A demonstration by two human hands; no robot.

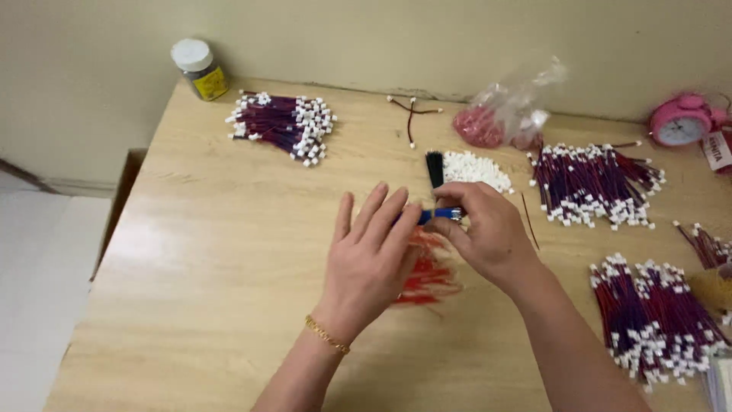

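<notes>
My left hand (pixel 370 255), with a gold bracelet on the wrist, is spread over a small bundle of red wires (pixel 427 271) lying on the wooden table (pixel 221 252). My right hand (pixel 488 229) pinches a blue tool (pixel 436 216) between thumb and fingers, just right of my left fingertips. A bundle of black wire ends (pixel 435 168) stands up just behind the hands. A heap of small white connectors (pixel 476 169) lies right of it.
Piles of red and dark wires with white plugs lie at the back left (pixel 282 123), back right (pixel 593 183) and front right (pixel 656 317). A jar (pixel 200 69), a plastic bag of red parts (pixel 503 114) and a pink alarm clock (pixel 681 120) stand along the wall.
</notes>
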